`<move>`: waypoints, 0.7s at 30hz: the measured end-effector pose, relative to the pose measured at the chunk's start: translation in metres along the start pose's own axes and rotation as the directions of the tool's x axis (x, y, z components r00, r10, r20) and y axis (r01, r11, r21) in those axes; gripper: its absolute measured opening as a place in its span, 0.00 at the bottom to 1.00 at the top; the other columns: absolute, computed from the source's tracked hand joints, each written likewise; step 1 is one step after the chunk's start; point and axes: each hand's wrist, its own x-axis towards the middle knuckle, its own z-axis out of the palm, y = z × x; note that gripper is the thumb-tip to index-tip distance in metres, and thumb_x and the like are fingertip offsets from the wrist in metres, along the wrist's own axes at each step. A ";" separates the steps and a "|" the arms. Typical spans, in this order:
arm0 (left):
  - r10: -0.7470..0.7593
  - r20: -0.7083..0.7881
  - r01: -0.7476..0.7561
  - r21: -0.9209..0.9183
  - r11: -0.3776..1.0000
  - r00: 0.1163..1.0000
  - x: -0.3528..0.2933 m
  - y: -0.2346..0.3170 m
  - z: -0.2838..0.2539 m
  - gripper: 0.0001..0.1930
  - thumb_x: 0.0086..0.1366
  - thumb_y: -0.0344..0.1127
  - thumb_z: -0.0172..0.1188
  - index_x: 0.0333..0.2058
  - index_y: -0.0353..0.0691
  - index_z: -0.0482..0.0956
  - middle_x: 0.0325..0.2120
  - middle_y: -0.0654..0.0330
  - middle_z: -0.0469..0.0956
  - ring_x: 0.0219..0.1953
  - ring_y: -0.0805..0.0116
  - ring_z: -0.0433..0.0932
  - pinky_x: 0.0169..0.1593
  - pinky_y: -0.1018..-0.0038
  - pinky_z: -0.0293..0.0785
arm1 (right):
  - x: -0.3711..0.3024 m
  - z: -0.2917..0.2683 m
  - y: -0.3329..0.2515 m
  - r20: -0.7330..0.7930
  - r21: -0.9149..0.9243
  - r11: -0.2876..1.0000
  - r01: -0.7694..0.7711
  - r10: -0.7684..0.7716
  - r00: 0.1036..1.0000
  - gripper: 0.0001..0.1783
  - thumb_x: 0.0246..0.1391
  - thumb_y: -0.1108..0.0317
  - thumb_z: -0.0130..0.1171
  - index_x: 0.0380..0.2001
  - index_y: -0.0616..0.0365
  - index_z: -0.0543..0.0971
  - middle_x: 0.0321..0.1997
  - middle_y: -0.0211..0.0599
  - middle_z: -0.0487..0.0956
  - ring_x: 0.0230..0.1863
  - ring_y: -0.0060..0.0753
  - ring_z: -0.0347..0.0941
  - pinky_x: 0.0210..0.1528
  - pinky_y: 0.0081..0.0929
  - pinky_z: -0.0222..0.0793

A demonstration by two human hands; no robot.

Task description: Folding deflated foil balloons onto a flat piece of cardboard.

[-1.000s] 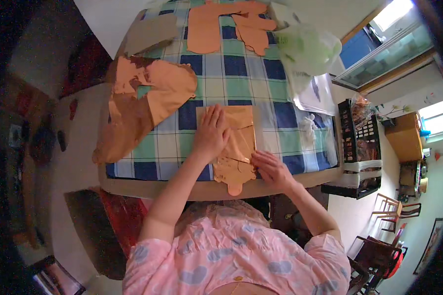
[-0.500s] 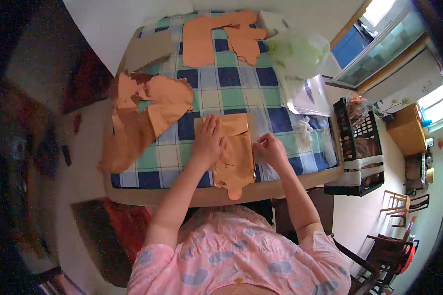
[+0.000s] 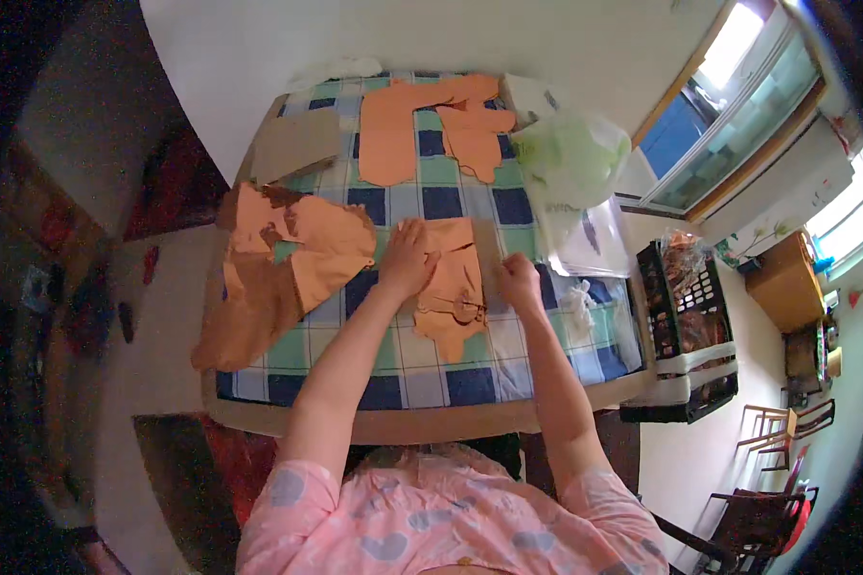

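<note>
A folded, shiny copper-orange sheet (image 3: 455, 273) with a ragged, tabbed near end lies on the plaid tablecloth (image 3: 369, 369) in front of me. A flat brown strip that looks like cardboard (image 3: 486, 247) shows along its right edge. My left hand (image 3: 408, 259) rests flat on the sheet's left side, fingers stretched away from me. Just right of the brown strip, my right hand (image 3: 520, 283) is closed with its fingers curled under. Whether anything is inside it is hidden.
To the left lies a larger crumpled orange sheet (image 3: 331, 235), with a cardboard piece (image 3: 299, 146) behind it. Cut orange sheets (image 3: 388, 144) spread at the far side. A pale green-white plastic bag (image 3: 571, 158) and clear packets (image 3: 590, 244) sit right; a black crate (image 3: 654, 331) stands beyond the edge.
My view has tilted up. The copper-orange sheet has shifted away from the table's near edge, with my left hand still on it. My right hand's pinched fingers have curled into a fist.
</note>
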 end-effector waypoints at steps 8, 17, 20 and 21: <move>0.019 -0.149 -0.020 -0.002 1.000 0.989 -0.003 0.003 0.009 0.31 0.66 0.48 0.44 0.60 0.30 0.58 0.62 0.47 0.55 0.67 0.54 0.49 0.68 0.61 0.42 | -0.147 -0.108 0.035 0.293 0.065 0.936 -0.346 0.314 0.903 0.06 0.54 0.72 0.57 0.30 0.55 0.69 0.19 0.22 0.68 0.20 0.14 0.60 0.19 0.18 0.56; 0.004 -0.081 -0.001 0.038 0.999 0.997 0.001 -0.002 0.013 0.31 0.66 0.49 0.45 0.61 0.33 0.57 0.63 0.51 0.54 0.67 0.55 0.49 0.68 0.60 0.43 | -0.143 -0.098 -0.056 0.317 0.045 0.953 -0.300 0.271 0.909 0.06 0.52 0.71 0.54 0.34 0.58 0.71 0.28 0.47 0.76 0.29 0.55 0.72 0.31 0.40 0.67; -0.014 -0.107 0.014 -0.002 1.000 0.994 -0.003 -0.002 0.011 0.31 0.66 0.49 0.45 0.61 0.33 0.57 0.64 0.51 0.53 0.67 0.56 0.49 0.68 0.60 0.43 | -0.075 -0.072 -0.091 0.182 -0.082 0.943 0.322 -0.304 0.935 0.12 0.53 0.73 0.53 0.42 0.57 0.72 0.44 0.50 0.74 0.45 0.54 0.70 0.43 0.38 0.67; -0.007 -0.106 0.007 0.001 1.000 0.994 -0.002 -0.001 0.009 0.31 0.66 0.49 0.45 0.61 0.33 0.57 0.64 0.51 0.53 0.67 0.56 0.49 0.68 0.60 0.43 | -0.053 -0.057 -0.103 0.166 -0.013 0.915 0.403 -0.395 0.904 0.15 0.53 0.73 0.53 0.45 0.56 0.72 0.49 0.50 0.72 0.51 0.53 0.68 0.48 0.37 0.67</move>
